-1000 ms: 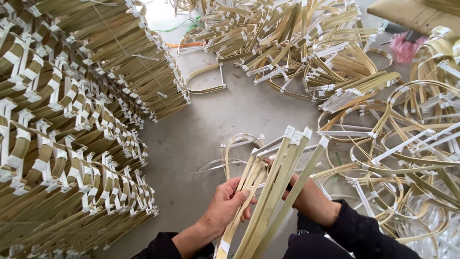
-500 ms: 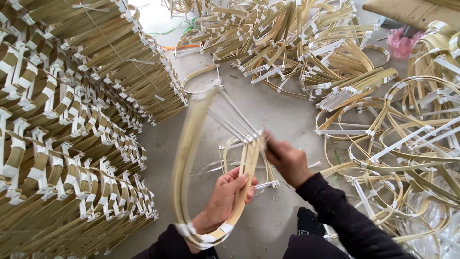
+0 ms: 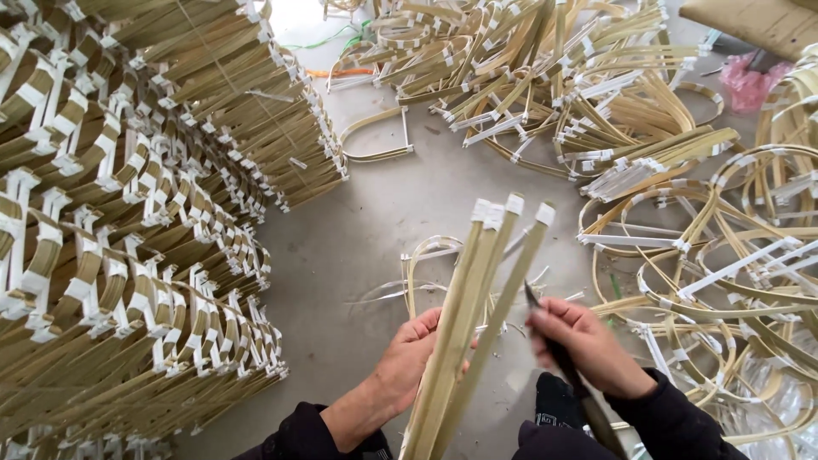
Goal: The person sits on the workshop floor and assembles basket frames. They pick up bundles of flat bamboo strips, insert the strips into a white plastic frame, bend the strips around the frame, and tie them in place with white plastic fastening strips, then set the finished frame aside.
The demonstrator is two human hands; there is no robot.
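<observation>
Left hand (image 3: pixel 415 358) fingers clamped on light, springy bamboo strip bundle (image 3: pixel 477 315) low down; right hand (image 3: pixel 584 345), at 3 o'clock, fingers closed around dark blade (image 3: pixel 567 370)

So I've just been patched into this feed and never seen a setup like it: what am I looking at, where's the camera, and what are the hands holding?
There is no machine here: these are a person's two bare hands, in dark sleeves. The one picture comes from a camera worn on the person's head, looking down at the hands and the grey concrete floor.

The left hand grips a bundle of bamboo strips, tilted up and away, its far ends wrapped in white tape. The right hand holds a slim dark tool, probably a knife, its tip beside the bundle.

On the left rises a neat stack of taped bamboo bundles. To the right and along the top lies a loose heap of bent bamboo hoops with white tape. A pink bag sits at the top right.
</observation>
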